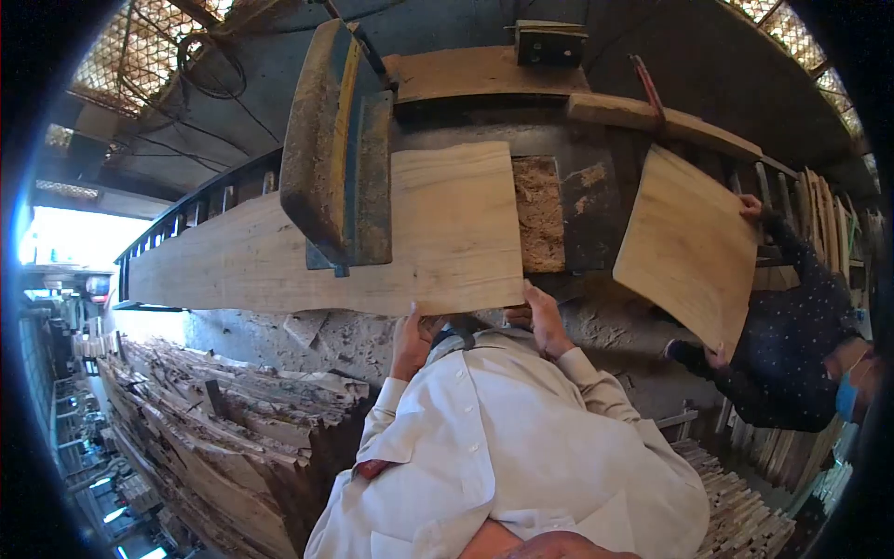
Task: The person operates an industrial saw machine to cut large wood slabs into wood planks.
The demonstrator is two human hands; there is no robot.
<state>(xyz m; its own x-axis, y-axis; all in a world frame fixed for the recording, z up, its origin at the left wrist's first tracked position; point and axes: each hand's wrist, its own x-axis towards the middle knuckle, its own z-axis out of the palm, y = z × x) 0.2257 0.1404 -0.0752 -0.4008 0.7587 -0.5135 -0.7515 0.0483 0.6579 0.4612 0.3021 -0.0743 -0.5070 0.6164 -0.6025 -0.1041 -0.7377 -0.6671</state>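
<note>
A long, wide wooden board lies flat across the machine table and passes beneath a dusty saw head. My left hand grips the board's near edge, thumb on top and fingers hidden underneath. At the near right corner, my right hand is closed on the same board, its fingers partly out of sight below. Just past the board's right end, a sawdust-filled slot shows in the dark metal table.
To the right, a co-worker holds another wooden panel, tilted, with both hands. Stacked rough timber stands at lower left. A wooden strip lies along the back, near a red-handled tool. Rollers line the left side.
</note>
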